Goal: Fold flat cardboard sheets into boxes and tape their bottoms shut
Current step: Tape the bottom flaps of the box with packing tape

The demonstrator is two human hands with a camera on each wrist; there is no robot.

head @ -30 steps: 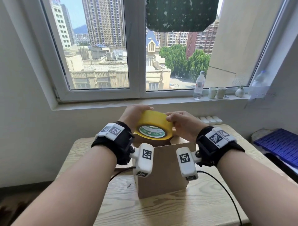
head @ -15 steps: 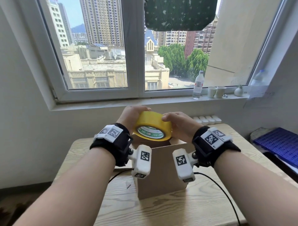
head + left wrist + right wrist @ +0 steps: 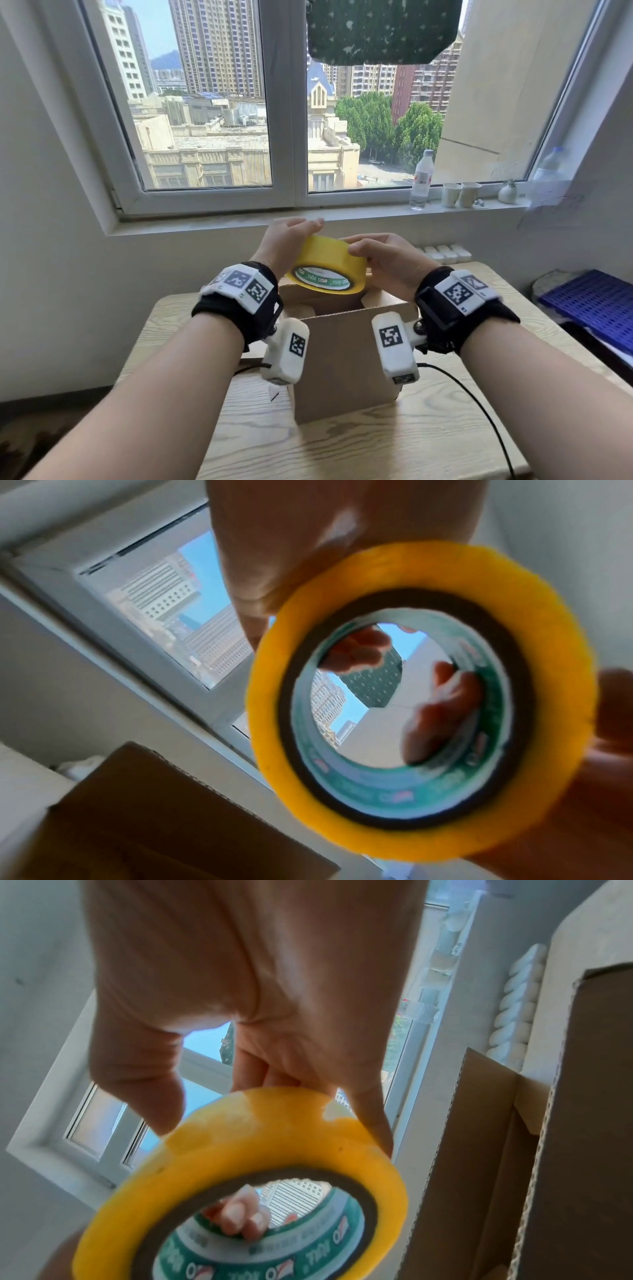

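yellow tape roll [image 3: 325, 263] with green core, plain brown box [image 3: 346, 363].

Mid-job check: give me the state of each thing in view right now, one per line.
Tape roll: held off the box, no strip visibly pulled.
Box: upright on table, top flaps open.
Left hand: grips roll.
Right hand: grips roll.
Water bottle: upright on sill.

Counter [image 3: 376, 448]: pale wood-grain top set against the wall under the window.
Window [image 3: 291, 102]: white-framed, two panes; towers and trees beyond.
Green cloth [image 3: 380, 31]: dark, speckled, hanging outside the right pane.
Sill [image 3: 239, 222]: carries a water bottle [image 3: 422, 180], two paper cups [image 3: 460, 194] side by side, a small white vase [image 3: 507, 193].
Blue crate [image 3: 596, 308]: slatted, right of the counter.
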